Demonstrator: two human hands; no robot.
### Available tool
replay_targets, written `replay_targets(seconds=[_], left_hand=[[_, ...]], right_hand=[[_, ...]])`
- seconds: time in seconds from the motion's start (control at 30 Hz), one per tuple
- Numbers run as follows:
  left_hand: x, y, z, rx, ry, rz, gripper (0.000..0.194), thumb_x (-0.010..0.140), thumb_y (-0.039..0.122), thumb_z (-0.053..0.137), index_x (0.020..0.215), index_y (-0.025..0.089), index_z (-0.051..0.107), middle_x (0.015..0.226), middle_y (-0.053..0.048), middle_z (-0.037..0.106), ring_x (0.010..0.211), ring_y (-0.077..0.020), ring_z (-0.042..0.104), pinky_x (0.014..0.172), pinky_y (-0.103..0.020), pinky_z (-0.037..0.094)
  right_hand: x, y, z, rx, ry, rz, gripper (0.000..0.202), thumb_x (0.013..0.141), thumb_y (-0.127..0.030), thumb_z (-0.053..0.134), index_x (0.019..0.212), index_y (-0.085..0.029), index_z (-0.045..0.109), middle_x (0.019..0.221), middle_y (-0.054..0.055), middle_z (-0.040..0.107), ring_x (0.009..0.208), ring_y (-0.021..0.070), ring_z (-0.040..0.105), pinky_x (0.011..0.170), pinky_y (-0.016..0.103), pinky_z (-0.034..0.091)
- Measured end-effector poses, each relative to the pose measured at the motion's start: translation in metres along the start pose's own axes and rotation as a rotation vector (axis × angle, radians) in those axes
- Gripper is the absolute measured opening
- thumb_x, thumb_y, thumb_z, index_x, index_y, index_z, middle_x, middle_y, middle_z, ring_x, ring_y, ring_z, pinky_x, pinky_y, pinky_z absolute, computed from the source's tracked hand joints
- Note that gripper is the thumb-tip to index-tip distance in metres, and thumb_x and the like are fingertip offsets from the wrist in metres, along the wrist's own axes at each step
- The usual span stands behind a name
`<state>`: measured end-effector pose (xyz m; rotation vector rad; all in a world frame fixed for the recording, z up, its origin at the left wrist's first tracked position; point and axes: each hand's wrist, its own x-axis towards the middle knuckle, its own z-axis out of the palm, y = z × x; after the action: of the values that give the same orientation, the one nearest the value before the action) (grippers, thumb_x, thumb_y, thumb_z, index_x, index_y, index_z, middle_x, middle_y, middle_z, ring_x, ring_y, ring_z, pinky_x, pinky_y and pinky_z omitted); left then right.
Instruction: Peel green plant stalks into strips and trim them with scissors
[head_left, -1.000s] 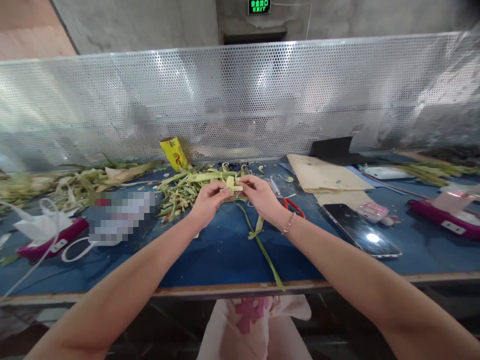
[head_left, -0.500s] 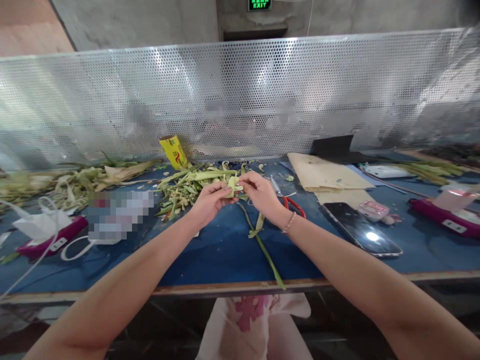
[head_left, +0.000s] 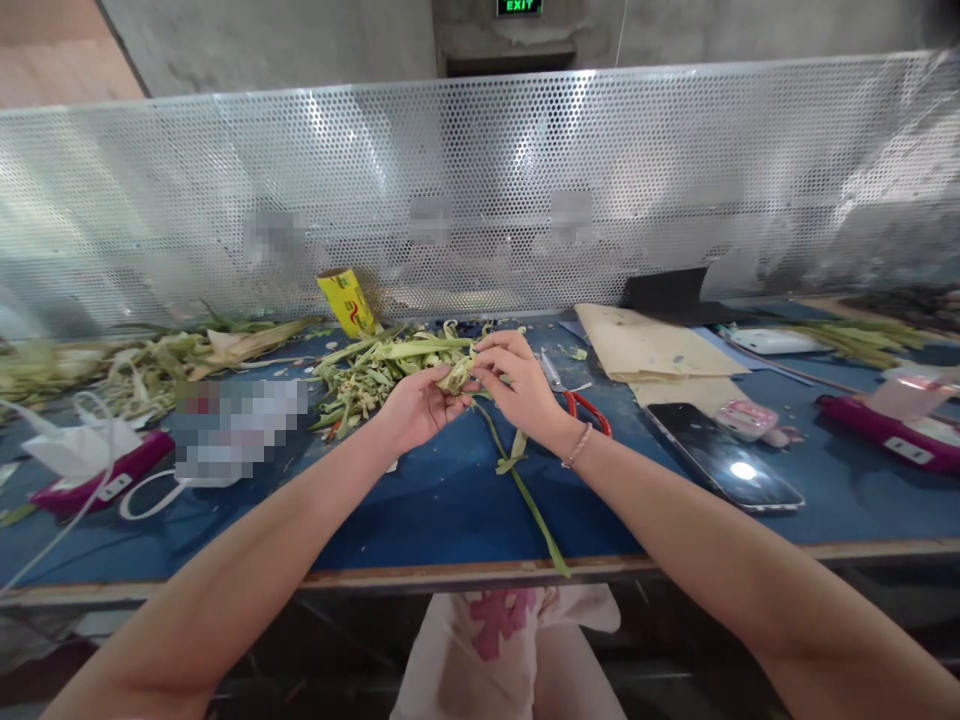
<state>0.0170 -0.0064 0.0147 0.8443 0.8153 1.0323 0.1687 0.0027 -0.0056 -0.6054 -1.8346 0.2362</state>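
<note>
Between my two hands, above the blue table (head_left: 450, 520), is a small folded piece of pale green leaf (head_left: 456, 376). My left hand (head_left: 420, 408) is closed on it from the left with thumb and fingers. My right hand (head_left: 517, 380) meets it from the other side, its fingertips bent against the leaf's right edge; part of the piece is hidden by the fingers. Just behind and left lies a heap of green leaf strips and bits (head_left: 360, 385). A long green strip with a knot (head_left: 514, 464) lies below my right hand, reaching the table's front edge.
Red-handled scissors (head_left: 592, 412) lie right of my right hand, partly hidden. Further right are a phone (head_left: 720, 458), a pink case (head_left: 746, 420) and brown paper (head_left: 652, 345). A yellow tube (head_left: 346, 302) leans near the perforated metal screen (head_left: 480, 190). Purple power strips (head_left: 900, 435) sit at both sides.
The leaf piece has turned and now shows a crumpled, folded side. My right hand has rolled over it, fingers more spread, and my left fingers have shifted around it.
</note>
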Motion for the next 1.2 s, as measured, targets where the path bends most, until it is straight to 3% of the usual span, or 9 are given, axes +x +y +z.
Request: replay_targets(seconds=[0.13, 0.37, 0.53, 0.67, 0.9, 1.07, 1.2], left_hand=[[0.0, 0.001, -0.001, -0.017, -0.022, -0.031, 0.02, 0.075, 0.016, 0.042, 0.071, 0.01, 0.061, 0.059, -0.008, 0.064, 0.048, -0.0097, 0.056, 0.048, -0.019, 0.048], [-0.001, 0.001, -0.001, 0.036, -0.036, -0.006, 0.016, 0.072, 0.017, 0.045, 0.075, 0.01, 0.059, 0.058, -0.006, 0.061, 0.049, -0.009, 0.056, 0.047, -0.018, 0.047], [0.002, -0.004, -0.007, 0.183, -0.118, 0.101, 0.004, 0.065, 0.017, 0.051, 0.066, 0.014, 0.052, 0.057, -0.003, 0.059, 0.049, -0.0084, 0.055, 0.048, -0.02, 0.044], [0.005, -0.011, -0.01, 0.37, -0.15, 0.265, 0.011, 0.064, 0.02, 0.054, 0.059, 0.014, 0.046, 0.053, 0.002, 0.054, 0.045, -0.0064, 0.05, 0.046, -0.02, 0.039], [0.009, -0.018, -0.015, 0.459, -0.232, 0.364, 0.007, 0.066, 0.019, 0.053, 0.063, 0.015, 0.049, 0.058, 0.003, 0.048, 0.051, -0.0066, 0.046, 0.05, -0.021, 0.037], [0.007, -0.018, -0.014, 0.563, -0.146, 0.458, 0.023, 0.073, 0.036, 0.051, 0.062, 0.016, 0.048, 0.057, 0.003, 0.043, 0.053, -0.0083, 0.046, 0.054, -0.024, 0.04], [0.007, -0.017, -0.013, 0.671, -0.089, 0.516, 0.026, 0.074, 0.039, 0.049, 0.062, 0.016, 0.049, 0.057, 0.003, 0.043, 0.053, -0.0088, 0.046, 0.055, -0.024, 0.041]], right_hand=[[0.001, -0.003, -0.001, 0.069, -0.053, 0.038, 0.012, 0.081, -0.021, 0.043, 0.079, -0.022, 0.055, 0.107, 0.005, 0.051, 0.089, 0.0146, 0.051, 0.069, 0.029, 0.044], [0.001, -0.004, 0.005, 0.185, -0.084, 0.286, 0.011, 0.08, -0.024, 0.04, 0.08, -0.022, 0.052, 0.076, 0.001, 0.055, 0.069, 0.0122, 0.052, 0.065, 0.027, 0.042], [0.003, -0.003, 0.006, 0.198, -0.133, 0.277, 0.009, 0.077, -0.024, 0.043, 0.076, -0.021, 0.052, 0.072, 0.0, 0.054, 0.067, 0.0117, 0.052, 0.063, 0.026, 0.042], [0.005, -0.001, 0.005, 0.122, -0.147, 0.248, 0.008, 0.076, -0.021, 0.046, 0.074, -0.021, 0.054, 0.074, 0.0, 0.055, 0.07, 0.012, 0.052, 0.065, 0.026, 0.041], [0.004, -0.003, 0.006, 0.081, -0.179, 0.235, 0.009, 0.075, -0.021, 0.049, 0.068, -0.02, 0.054, 0.074, 0.001, 0.052, 0.072, 0.0121, 0.049, 0.064, 0.026, 0.04], [0.002, -0.001, 0.011, 0.138, -0.115, 0.314, 0.002, 0.074, -0.022, 0.048, 0.073, -0.02, 0.049, 0.071, -0.001, 0.05, 0.066, 0.011, 0.049, 0.06, 0.025, 0.04], [0.001, 0.004, 0.016, 0.223, 0.009, 0.408, 0.015, 0.072, -0.028, 0.052, 0.081, -0.02, 0.044, 0.072, -0.001, 0.049, 0.065, 0.0109, 0.05, 0.062, 0.026, 0.043]])
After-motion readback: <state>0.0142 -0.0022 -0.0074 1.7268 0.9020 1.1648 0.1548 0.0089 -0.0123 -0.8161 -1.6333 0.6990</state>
